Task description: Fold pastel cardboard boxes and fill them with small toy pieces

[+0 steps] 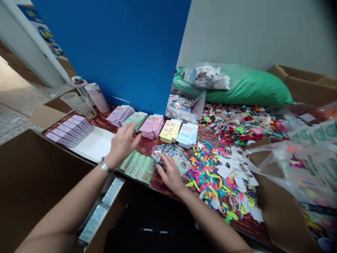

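Note:
My left hand, with a metal watch on the wrist, hovers fingers apart near the stack of flat green cartons. Nothing shows in it. My right hand has its fingers spread over a pile of small printed packets; whether it grips one is not visible, and its fingertips rest at the pile's left side. Between the hands, a row of green boxes lies at the table's front edge. Pink, yellow, blue and purple flat carton stacks line the back.
Purple boxes stand at the left by a white sheet. Behind are bottles and plastic cups. Colourful balloons and white cards cover the right. Cardboard boxes flank the front; a green bag lies behind.

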{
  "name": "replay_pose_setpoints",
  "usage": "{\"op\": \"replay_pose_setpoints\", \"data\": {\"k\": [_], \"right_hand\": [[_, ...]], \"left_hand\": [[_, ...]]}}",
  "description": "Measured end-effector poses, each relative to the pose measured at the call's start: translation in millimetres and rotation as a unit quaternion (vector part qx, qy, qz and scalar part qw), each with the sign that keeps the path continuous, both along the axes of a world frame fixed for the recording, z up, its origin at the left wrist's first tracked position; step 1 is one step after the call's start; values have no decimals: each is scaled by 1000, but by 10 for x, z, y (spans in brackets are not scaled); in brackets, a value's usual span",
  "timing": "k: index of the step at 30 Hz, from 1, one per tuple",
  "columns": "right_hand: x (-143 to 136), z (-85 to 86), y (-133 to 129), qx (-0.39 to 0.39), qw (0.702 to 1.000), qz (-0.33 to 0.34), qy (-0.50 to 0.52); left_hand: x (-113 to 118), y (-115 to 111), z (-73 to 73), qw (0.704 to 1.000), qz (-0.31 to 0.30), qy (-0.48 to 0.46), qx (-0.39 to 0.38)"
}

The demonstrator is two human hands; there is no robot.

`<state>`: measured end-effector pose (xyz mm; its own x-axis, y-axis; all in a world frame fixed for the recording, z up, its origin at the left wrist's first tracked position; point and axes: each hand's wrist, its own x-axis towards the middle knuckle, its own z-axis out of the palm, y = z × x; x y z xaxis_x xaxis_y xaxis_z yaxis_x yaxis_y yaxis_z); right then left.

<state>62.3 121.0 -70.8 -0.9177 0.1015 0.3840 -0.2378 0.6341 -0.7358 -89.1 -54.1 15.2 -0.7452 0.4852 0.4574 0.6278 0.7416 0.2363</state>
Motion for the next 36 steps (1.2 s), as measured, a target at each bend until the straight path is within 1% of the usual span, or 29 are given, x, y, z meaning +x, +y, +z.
{"op": "replay_pose_setpoints", "data": {"k": [1,2,4,5,7,10,13,17,19,25,28,32,34,36], "right_hand": [[20,25,10,4,1000,1,0],[43,46,17,7,1000,3,0],[95,71,28,13,1000,4,5],[125,75,34,15,1000,2,9],[190,70,50,21,1000,-8,13],[270,56,87,24,999,-24,7],[293,60,116,20,999,-26,-7],[246,95,105,18,1000,-15,-12],[226,115,85,18,1000,-7,-10],[257,125,59,18,1000,-1,-15],[279,106,71,21,1000,-5,-16],[271,118,95,27,1000,-11,-8],[245,168,116,33,999,-14,-2],[194,262,141,40,999,-17,15]], "left_hand": [[-266,48,11,999,33,-15,-16],[-519,101,-4,996,65,-39,-47],[-941,211,-89,981,94,-95,-141],[-1101,258,-146,977,100,-110,-155],[-1324,319,-261,969,98,-140,-179],[-1493,328,-384,958,87,-183,-203],[-1566,297,-434,951,94,-209,-209],[-1590,277,-446,945,138,-228,-191],[-1591,277,-442,943,150,-233,-183],[-1617,280,-425,951,124,-227,-167],[-1600,274,-411,960,129,-205,-141],[-1468,252,-326,973,143,-162,-81],[-1332,250,-244,979,137,-143,-49],[-1132,270,-149,986,117,-120,-17]]}}
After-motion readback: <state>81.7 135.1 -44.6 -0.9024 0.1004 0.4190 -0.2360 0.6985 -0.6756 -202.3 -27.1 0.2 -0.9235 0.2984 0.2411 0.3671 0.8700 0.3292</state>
